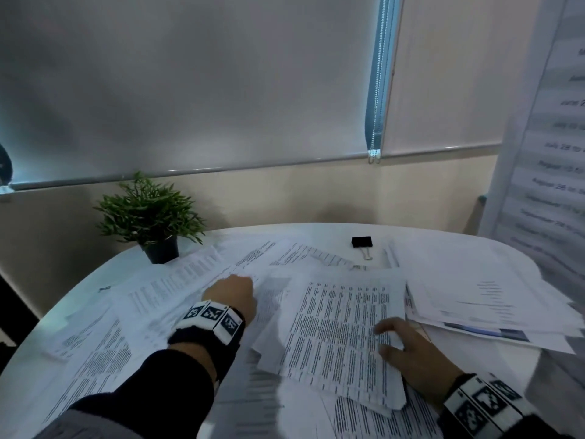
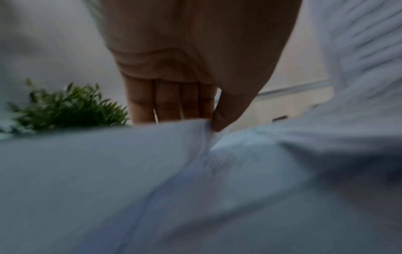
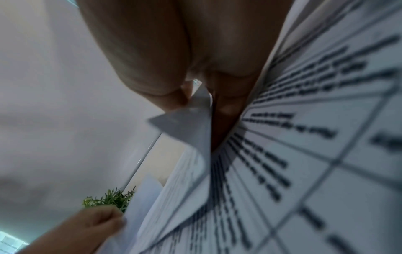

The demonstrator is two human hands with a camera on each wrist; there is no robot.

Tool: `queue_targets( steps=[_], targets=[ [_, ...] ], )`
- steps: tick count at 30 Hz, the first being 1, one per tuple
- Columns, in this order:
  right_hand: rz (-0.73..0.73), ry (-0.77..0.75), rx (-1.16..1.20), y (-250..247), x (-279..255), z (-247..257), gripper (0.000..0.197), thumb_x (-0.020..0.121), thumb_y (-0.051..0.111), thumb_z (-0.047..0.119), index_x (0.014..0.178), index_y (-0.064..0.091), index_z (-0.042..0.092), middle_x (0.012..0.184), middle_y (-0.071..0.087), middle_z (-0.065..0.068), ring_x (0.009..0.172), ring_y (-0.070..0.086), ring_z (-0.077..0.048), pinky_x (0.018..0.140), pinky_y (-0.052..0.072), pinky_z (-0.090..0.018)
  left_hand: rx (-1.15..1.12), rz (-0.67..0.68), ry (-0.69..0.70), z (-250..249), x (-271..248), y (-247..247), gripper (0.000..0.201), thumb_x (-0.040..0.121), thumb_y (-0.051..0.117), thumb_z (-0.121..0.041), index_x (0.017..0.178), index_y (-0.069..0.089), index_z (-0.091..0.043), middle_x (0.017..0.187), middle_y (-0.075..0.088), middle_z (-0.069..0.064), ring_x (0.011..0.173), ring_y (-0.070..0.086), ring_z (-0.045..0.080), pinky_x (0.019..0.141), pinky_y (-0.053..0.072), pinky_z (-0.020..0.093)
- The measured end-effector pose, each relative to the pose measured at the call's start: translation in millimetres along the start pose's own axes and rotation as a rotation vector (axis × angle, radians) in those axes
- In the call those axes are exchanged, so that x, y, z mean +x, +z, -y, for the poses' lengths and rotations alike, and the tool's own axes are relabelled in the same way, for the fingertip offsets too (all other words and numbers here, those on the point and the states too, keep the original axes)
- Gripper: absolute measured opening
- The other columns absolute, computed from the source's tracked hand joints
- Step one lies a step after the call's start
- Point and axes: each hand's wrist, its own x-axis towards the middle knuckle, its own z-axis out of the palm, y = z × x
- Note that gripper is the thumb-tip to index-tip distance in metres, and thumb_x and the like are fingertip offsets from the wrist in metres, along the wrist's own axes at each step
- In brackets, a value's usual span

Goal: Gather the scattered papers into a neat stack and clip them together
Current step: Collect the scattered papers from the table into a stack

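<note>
Printed white papers (image 1: 177,280) lie scattered over a round white table (image 1: 332,231). My left hand (image 1: 243,280) reaches forward over them, and in the left wrist view the left hand (image 2: 208,122) pinches the raised edge of one sheet (image 2: 152,137) between thumb and fingers. My right hand (image 1: 389,337) grips the right edge of a gathered stack of printed pages (image 1: 342,327), thumb on top. The right wrist view shows the right hand (image 3: 195,96) closed round those pages (image 3: 282,154). A black binder clip (image 1: 361,241) lies untouched at the table's far side.
A small potted plant (image 1: 152,217) stands at the far left of the table, close to my left hand. Another loose pile of sheets (image 1: 490,296) lies at the right. A printed banner (image 1: 554,153) hangs beside the table's right edge, and a wall with blinds stands behind.
</note>
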Motion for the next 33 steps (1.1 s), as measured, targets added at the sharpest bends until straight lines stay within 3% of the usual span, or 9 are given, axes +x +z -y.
queue_targets(
  steps=[4,7,11,13,16,21,27,30,33],
  targets=[
    [0.031,0.013,0.117,-0.6,2.5,-0.5,0.012,0.087,0.059,0.041,0.097,0.057,0.034,0.125,0.056,0.001,0.108,0.053,-0.012,0.096,0.042,-0.028,-0.181,-0.085,0.089,-53.7,-0.3,-35.4,0.027,0.095,0.04,-0.021,0.107,0.06,-0.008,0.111,0.064,0.01,0.099,0.062,0.026,0.075,0.043,0.03],
    [0.098,-0.001,0.18,-1.6,5.0,-0.9,0.083,0.054,0.062,0.075,0.124,0.05,0.032,0.13,0.047,0.011,0.122,0.043,-0.009,0.107,0.035,-0.03,-0.419,-0.072,0.175,-104.1,-3.0,-43.8,0.029,0.094,0.045,-0.02,0.113,0.063,-0.006,0.119,0.064,0.014,0.11,0.06,0.029,0.088,0.046,0.032],
    [0.164,-0.079,0.628,0.9,5.8,4.5,0.113,0.026,0.089,0.059,0.122,0.053,0.012,0.118,0.065,-0.001,0.107,0.063,-0.018,0.087,0.054,-0.033,-0.651,0.088,0.279,-160.6,-26.4,-33.8,0.03,0.095,0.049,-0.024,0.114,0.065,-0.007,0.12,0.064,0.013,0.113,0.059,0.03,0.096,0.047,0.035],
    [0.043,-0.077,0.733,1.9,6.7,-1.5,0.095,0.028,0.094,0.047,0.108,0.062,0.007,0.096,0.074,-0.01,0.089,0.07,-0.024,0.08,0.056,-0.039,-0.919,0.286,0.267,-168.0,-36.1,-24.2,0.035,0.093,0.051,-0.038,0.102,0.069,-0.008,0.106,0.07,0.014,0.099,0.066,0.03,0.09,0.053,0.038],
    [-0.134,-0.006,0.742,-2.1,5.3,-9.4,0.022,0.077,0.069,-0.003,0.098,0.066,-0.002,0.08,0.074,-0.014,0.069,0.07,-0.024,0.065,0.058,-0.035,-1.182,0.502,0.233,-148.1,-44.3,-18.0,0.044,0.094,0.043,-0.053,0.093,0.065,-0.015,0.09,0.069,0.006,0.082,0.064,0.023,0.075,0.052,0.031],
    [-0.189,-0.004,0.512,-6.5,18.0,-31.9,0.049,0.078,0.07,-0.002,0.121,0.051,0.013,0.115,0.063,-0.011,0.102,0.061,-0.029,0.095,0.047,-0.048,-0.592,0.043,0.116,-44.4,-7.8,7.4,0.025,0.093,0.053,-0.035,0.111,0.062,-0.02,0.112,0.065,0.003,0.099,0.061,0.021,0.084,0.048,0.027],
    [-0.168,-0.032,0.472,-4.6,14.6,-27.0,0.125,0.048,0.091,0.009,0.143,0.011,0.013,0.131,0.04,-0.011,0.113,0.046,-0.021,0.096,0.038,-0.036,-0.192,0.262,-0.286,69.0,31.5,39.4,0.077,0.081,0.062,-0.046,0.144,0.027,-0.019,0.145,0.033,0.011,0.13,0.038,0.034,0.102,0.041,0.041],
    [-0.167,-0.027,0.47,-3.9,14.1,-24.5,0.126,0.047,0.09,0.003,0.143,0.009,0.012,0.138,0.036,-0.012,0.115,0.042,-0.019,0.096,0.035,-0.033,-0.231,0.325,-0.274,78.4,42.7,39.0,0.076,0.074,0.065,-0.046,0.138,0.036,-0.018,0.136,0.049,0.011,0.118,0.052,0.031,0.093,0.046,0.037],
    [-0.162,-0.033,0.497,-4.8,14.9,-25.0,0.104,0.068,0.074,-0.011,0.144,0.007,0.013,0.128,0.044,-0.008,0.111,0.044,-0.02,0.095,0.036,-0.033,-0.139,0.235,-0.187,73.6,42.2,36.0,0.049,0.081,0.057,-0.041,0.124,0.048,-0.019,0.126,0.057,0.008,0.108,0.057,0.029,0.083,0.049,0.033]
  ],
)
